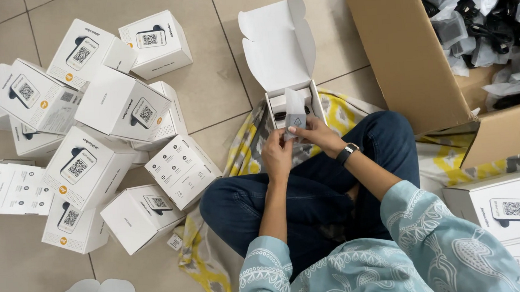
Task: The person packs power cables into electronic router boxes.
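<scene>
**Both hands on a small clear pouch above an open white box**

A large cardboard carton [411, 52] of bagged black cables stands at the upper right on the tiled floor [219, 76]. A heap of white printed boxes [91, 138] lies to the left. An open white box [282, 54] sits by the knees, lid flap up. Just over it, the left hand [277, 154] and right hand [314, 132] are close together, fingers pinched on a small clear pouch [295, 115].
</scene>
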